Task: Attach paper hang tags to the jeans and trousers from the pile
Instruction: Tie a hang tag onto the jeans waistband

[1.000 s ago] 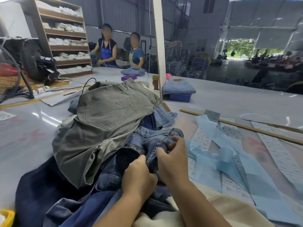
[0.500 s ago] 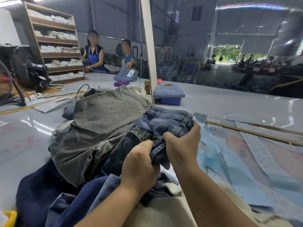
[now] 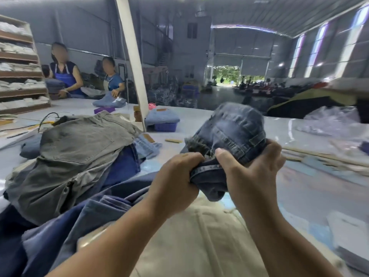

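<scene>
The white worktable (image 3: 199, 120) runs from your near edge to the far wall, glossy under the shed lights. The pile (image 3: 65, 176) of garments covers its near left: grey-green trousers (image 3: 75, 152) lie on top, back pocket up, over dark navy denim (image 3: 123, 162) and a lighter blue pair that drapes toward you. A cream garment (image 3: 199, 246) lies under your forearms at the near edge.

You hold a pair of blue jeans (image 3: 231, 132) bunched up above the table, right of the pile and clear of it. Your left hand (image 3: 175, 180) is clamped on the waistband, fingers curled over the fabric. Your right hand (image 3: 251, 168) grips the same waistband just beside it, thumb on the near side, fingers wrapped behind (fingertips hidden by denim). The two hands nearly touch.

Far centre, folded blue jeans (image 3: 161, 116) sit on a purple box (image 3: 165, 126), next to a white post (image 3: 133, 62). Far left, two people work at the table in front of wooden shelves (image 3: 20, 76). Right of your hands, paper tags (image 3: 323, 158) lie on the table (blurred, print unreadable). Crumpled clear plastic (image 3: 331, 120) sits far right.
</scene>
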The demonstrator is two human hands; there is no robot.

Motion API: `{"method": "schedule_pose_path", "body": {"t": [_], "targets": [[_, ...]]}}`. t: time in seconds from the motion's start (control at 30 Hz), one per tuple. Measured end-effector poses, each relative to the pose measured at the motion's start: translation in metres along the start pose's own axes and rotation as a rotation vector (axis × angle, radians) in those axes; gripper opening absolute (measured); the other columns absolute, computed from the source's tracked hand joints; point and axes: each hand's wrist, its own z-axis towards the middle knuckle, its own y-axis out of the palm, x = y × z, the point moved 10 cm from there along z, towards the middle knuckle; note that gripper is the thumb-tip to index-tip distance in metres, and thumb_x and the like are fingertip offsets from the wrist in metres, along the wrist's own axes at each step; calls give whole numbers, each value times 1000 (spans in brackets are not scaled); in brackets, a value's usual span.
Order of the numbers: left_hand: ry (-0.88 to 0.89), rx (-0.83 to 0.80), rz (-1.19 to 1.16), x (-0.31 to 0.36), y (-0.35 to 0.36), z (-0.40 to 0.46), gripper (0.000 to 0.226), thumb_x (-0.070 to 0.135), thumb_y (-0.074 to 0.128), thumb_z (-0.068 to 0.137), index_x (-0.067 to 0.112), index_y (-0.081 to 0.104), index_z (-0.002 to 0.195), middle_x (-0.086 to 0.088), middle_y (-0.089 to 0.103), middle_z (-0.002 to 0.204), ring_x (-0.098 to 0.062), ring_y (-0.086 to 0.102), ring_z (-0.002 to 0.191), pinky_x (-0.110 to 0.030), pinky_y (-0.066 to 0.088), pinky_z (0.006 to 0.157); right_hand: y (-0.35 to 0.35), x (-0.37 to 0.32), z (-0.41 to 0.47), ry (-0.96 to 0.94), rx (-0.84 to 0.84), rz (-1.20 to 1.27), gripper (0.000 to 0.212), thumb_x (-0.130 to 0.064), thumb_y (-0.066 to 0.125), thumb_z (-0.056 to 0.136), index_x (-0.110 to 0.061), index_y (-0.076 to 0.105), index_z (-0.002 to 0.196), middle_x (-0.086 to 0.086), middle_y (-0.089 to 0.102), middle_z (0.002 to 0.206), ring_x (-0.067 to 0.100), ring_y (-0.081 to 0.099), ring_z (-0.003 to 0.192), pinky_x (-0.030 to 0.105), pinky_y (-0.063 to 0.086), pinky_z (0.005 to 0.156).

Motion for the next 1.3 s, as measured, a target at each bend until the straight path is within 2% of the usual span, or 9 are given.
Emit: {"method": "schedule_pose_path", "body": {"t": [0.23,0.4,0.57,0.73,0.8,0.9,1.03,1.2,1.3], "targets": [[108,-145,79,50,36,-29,16,31,65,75,16,57,73,4,57,72,-18,50,68,-37,44,58,-66,34,-45,142,-9,-184,52,-49,75,68,-36,34,97,-12,28,102,9,32,103,28,32,88],[160,21,86,92,34,-37,16,14,60,62,11,62,78,2,61,76,-22,52,69,-37,47,58,-111,5,-56,33,80,-473,66,-72,56,60,-31,33,107,-5,26,131,19,24,122,51,31,108],[211,-38,164,106,50,-41,34,8,66,46,8,66,80,0,63,76,-25,55,68,-32,49,56,-119,-40,-64,-295,127,-761,96,-29,84,58,1,39,137,23,17,155,43,13,145,64,9,116],[234,-45,152,109,43,-32,24,15,62,54,12,61,77,1,60,74,-19,49,69,-24,39,56,-54,-27,-75,-365,-566,-858,99,-50,53,60,-26,20,150,-10,19,158,15,10,150,53,0,121],[240,-53,144,107,45,-34,27,12,65,53,12,62,80,1,60,74,-16,47,69,-21,34,58,-39,-8,-78,-293,-721,-979,97,-61,48,65,-36,6,150,-22,19,152,4,15,144,39,5,121],[232,-186,133,93,58,-41,33,10,78,65,12,67,96,0,65,84,-19,54,78,-32,51,63,-34,-10,-72,-393,-614,-966,47,-45,50,73,-42,42,119,-20,55,117,9,51,105,27,40,91],[139,-287,187,53,54,-52,50,26,73,77,24,57,124,6,62,113,-14,52,101,-31,46,90,-52,-2,-59,-291,-454,-761,35,-22,59,54,-29,70,86,-4,67,72,25,57,66,30,42,59],[-200,-256,365,-24,21,-73,56,40,69,71,29,57,124,8,59,121,-16,51,112,-37,39,102,-67,-12,-57,-305,-267,-647,41,-14,59,51,-29,73,87,-4,66,68,24,52,62,27,38,61],[-281,-182,409,-44,3,-81,41,33,77,73,25,65,111,7,65,108,-21,58,102,-41,44,92,-71,-20,-59,-324,-212,-574,40,-9,64,52,-26,74,87,-8,65,68,23,53,63,28,40,62]]}}
